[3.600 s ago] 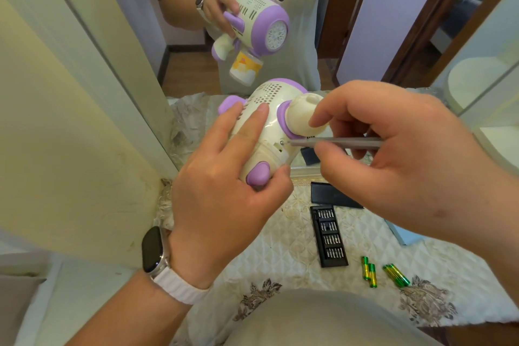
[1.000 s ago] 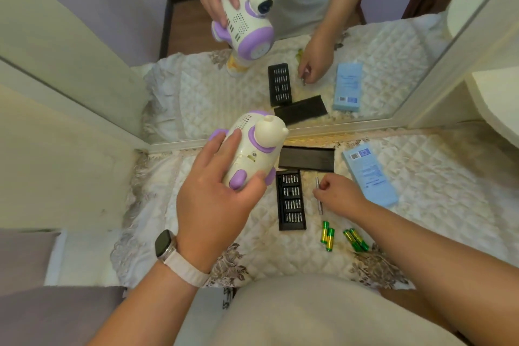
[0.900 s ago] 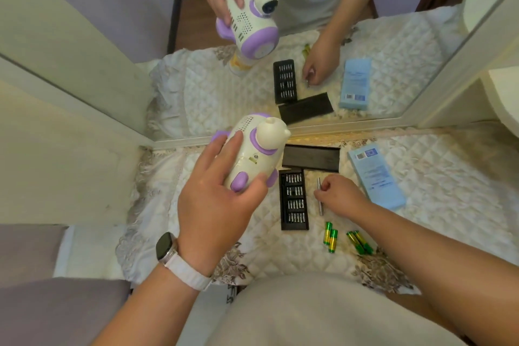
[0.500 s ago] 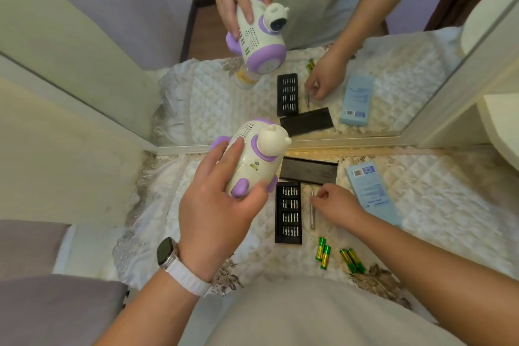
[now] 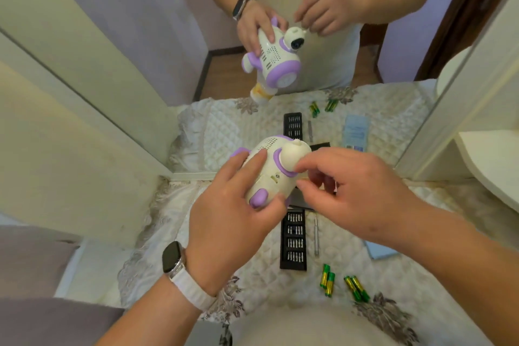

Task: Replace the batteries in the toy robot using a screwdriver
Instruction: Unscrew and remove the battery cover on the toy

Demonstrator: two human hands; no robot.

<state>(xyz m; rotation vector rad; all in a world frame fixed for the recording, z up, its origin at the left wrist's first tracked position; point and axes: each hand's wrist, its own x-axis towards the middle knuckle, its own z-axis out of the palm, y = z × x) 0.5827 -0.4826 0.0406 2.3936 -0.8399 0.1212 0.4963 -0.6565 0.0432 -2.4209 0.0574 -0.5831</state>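
My left hand [image 5: 233, 222] grips the white and purple toy robot [image 5: 269, 168] from the left and holds it in the air above the table, its back side turned up. My right hand [image 5: 354, 196] is at the robot's right side, index fingertip on the round head and thumb just below it, with nothing visible between them. The slim grey screwdriver [image 5: 316, 236] lies on the quilted cloth below my right hand. Two pairs of green batteries [image 5: 327, 282] [image 5: 356, 288] lie near the front edge.
An open black bit case [image 5: 294, 239] lies beside the screwdriver. A light blue box [image 5: 382, 251] is partly hidden under my right forearm. A mirror [image 5: 393, 64] at the back reflects the scene. A white shelf [image 5: 494, 160] stands at the right.
My right hand left the screwdriver on the cloth and rose to the robot's head. The left hand kept its hold on the robot. The camera tilted up.
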